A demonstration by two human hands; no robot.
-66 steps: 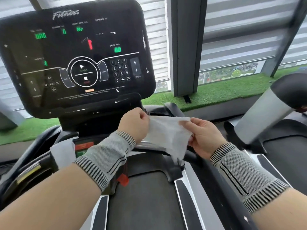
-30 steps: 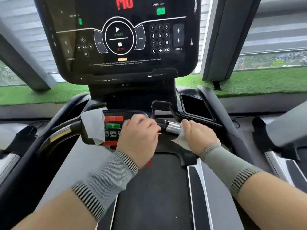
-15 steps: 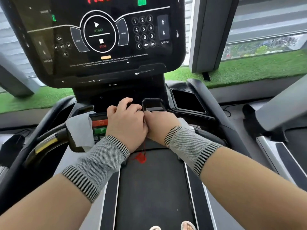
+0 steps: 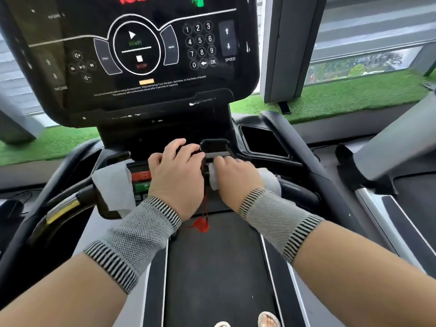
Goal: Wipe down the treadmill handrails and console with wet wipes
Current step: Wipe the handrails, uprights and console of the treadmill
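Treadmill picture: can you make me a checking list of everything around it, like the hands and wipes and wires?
Surface: dark treadmill belt, nothing lying on it; sandalled toes at the bottom edge.
Job's things: white wet wipe bunched under the right hand on the black centre handlebar; black glossy console, lit, untouched.
Clutter: second white wipe draped over the left handlebar.
Grippers: left hand curled over the bar beside the red and green buttons; right hand gripping the wipe on the bar.
Cables: red safety cord and clip hanging between the wrists.
Surroundings: green artificial turf, grey window blinds, another grey machine at right.
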